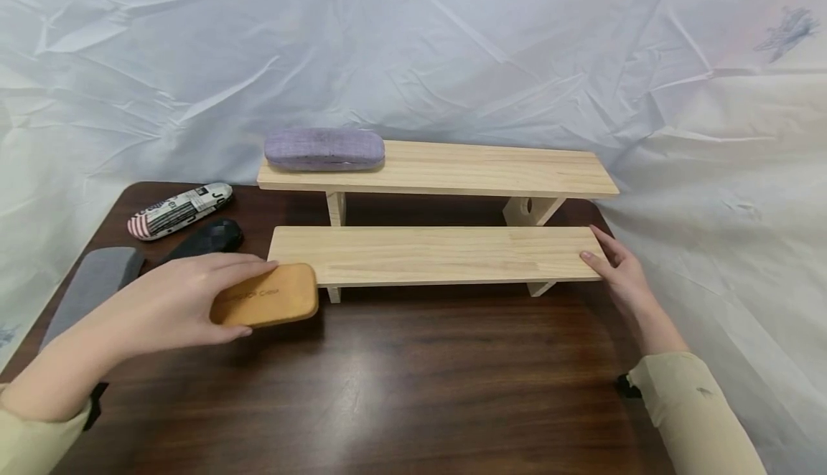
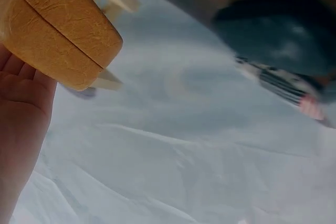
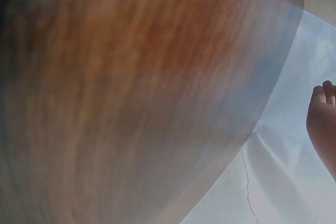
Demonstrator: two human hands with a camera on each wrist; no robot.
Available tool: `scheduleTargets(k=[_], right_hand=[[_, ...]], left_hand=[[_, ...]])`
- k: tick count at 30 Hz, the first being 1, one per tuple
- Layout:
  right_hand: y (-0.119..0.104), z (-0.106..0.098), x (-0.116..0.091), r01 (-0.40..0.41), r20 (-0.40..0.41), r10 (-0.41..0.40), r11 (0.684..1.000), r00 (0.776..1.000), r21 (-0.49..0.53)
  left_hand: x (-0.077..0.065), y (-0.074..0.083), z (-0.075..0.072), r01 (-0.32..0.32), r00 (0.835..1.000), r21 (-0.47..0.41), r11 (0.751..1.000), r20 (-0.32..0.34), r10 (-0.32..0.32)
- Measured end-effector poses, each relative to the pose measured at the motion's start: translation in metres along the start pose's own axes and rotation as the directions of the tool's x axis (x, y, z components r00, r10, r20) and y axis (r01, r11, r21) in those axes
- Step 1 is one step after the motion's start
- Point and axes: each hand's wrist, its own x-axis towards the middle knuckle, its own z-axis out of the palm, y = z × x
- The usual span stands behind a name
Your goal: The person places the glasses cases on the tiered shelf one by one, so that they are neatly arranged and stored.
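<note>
A tan glasses case (image 1: 284, 295) with small lettering on its lid is held between the thumb and fingers of my left hand (image 1: 174, 299). It overlaps the left end of the lower board in the head view. The left wrist view shows the seam along the side of the case (image 2: 58, 24). At the other end, my right hand (image 1: 623, 274) grips the corner of the two-tier wooden shelf (image 1: 433, 256), thumb on top of the lower board. On the upper board's left end lies a purple glasses case (image 1: 324, 148).
Left of the shelf, a newspaper-print glasses case (image 1: 181, 211), a black case (image 1: 205, 240) and a grey case (image 1: 97, 285) lie on the dark wooden table (image 1: 413, 382). A wrinkled white sheet (image 1: 413, 44) hangs behind the table and at its sides.
</note>
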Motion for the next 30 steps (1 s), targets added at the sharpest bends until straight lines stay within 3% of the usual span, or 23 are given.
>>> scheduleTargets(k=[5,10,22,30], right_hand=[[0.001,0.000,0.000,0.008,0.001,-0.008,1.000,1.000,-0.016],[0.001,0.000,0.000,0.012,0.004,-0.012,1.000,1.000,-0.027],[0.001,-0.001,0.000,0.010,-0.010,-0.010,1.000,1.000,-0.012],[0.002,-0.001,0.002,0.006,-0.014,-0.008,0.993,1.000,-0.114]], left_hand=[[0.033,0.013,-0.009,-0.096,0.995,-0.013,0.995,-0.001,0.096],[0.066,0.026,-0.014,-0.153,0.988,-0.040,0.987,0.006,0.153],[0.145,0.045,-0.015,-0.237,0.969,-0.150,0.960,0.035,0.245],[0.199,0.052,-0.016,-0.254,0.964,-0.223,0.941,0.017,0.264]])
